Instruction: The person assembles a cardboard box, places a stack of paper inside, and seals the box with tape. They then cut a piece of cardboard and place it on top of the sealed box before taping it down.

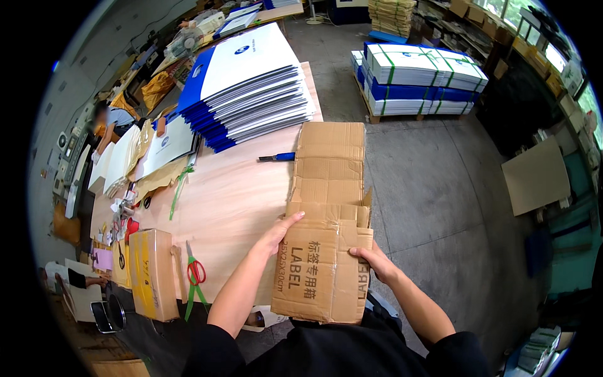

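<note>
A flattened brown cardboard box (pixel 320 264) with dark printing is between my two hands, partly over the table's right edge and close to my body. My left hand (pixel 282 234) grips its left side, thumb on top. On the opposite side my right hand (pixel 375 259) clasps the edge, its thumb pressed on the face and its other fingers hidden beneath. One long panel of the cardboard stretches away from me over the table (pixel 232 188). Just left of that panel lies a blue utility knife (pixel 277 157), its right end against the cardboard.
A tall stack of white and blue printed bags (pixel 251 88) stands at the table's far end. Red-handled scissors (pixel 196 271) lie beside a taped carton (pixel 152 274) on the left. Strapped bundles (pixel 421 81) sit on a pallet across the floor. Another person (pixel 110 129) is at far left.
</note>
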`<state>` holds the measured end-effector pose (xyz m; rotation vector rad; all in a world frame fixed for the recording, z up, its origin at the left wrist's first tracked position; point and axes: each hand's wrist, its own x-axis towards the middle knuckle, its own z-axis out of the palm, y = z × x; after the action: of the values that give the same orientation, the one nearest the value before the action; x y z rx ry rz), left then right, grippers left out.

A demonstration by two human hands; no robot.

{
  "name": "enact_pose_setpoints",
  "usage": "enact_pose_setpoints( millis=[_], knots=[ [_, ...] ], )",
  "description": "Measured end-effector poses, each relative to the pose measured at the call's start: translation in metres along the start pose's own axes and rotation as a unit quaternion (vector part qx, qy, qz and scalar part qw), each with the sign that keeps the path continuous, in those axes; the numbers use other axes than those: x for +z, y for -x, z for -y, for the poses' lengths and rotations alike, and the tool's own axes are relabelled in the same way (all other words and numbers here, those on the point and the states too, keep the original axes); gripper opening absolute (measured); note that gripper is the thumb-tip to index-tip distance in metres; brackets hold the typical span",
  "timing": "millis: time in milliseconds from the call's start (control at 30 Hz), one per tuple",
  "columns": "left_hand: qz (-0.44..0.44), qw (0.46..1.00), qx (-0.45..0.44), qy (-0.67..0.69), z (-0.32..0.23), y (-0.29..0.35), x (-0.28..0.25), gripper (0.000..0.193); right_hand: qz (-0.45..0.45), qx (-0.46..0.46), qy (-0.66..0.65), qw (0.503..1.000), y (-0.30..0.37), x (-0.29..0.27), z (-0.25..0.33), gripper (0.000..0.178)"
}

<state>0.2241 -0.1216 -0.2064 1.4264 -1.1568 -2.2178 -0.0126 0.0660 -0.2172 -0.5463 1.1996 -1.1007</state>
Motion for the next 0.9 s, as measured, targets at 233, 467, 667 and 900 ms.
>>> enact_pose_setpoints(
  millis=[233, 467, 667, 900],
  knots=[
    [0.02, 0.999, 0.014, -0.021, -0.004, -0.001, 0.003, 0.072, -0.024, 0.024, -0.017, 0.999, -0.005, -0.004, -0.005, 0.082],
    [0.032, 0.993, 0.114, 0.016, 0.005, 0.017, -0.007, 0.087, -0.083, -0.035, -0.016, 0.996, -0.01, 0.03, 0.005, 0.084],
    [-0.064, 0.965, 0.212, -0.143, 0.077, -0.071, -0.014, 0.1, -0.107, -0.118, 0.105, 0.982, -0.02, 0.003, -0.014, 0.033],
    [-0.112, 0.967, 0.154, -0.171, 0.043, -0.014, -0.002, 0.103, -0.146, -0.086, 0.156, 0.973, -0.017, -0.009, -0.023, 0.07]
  ],
)
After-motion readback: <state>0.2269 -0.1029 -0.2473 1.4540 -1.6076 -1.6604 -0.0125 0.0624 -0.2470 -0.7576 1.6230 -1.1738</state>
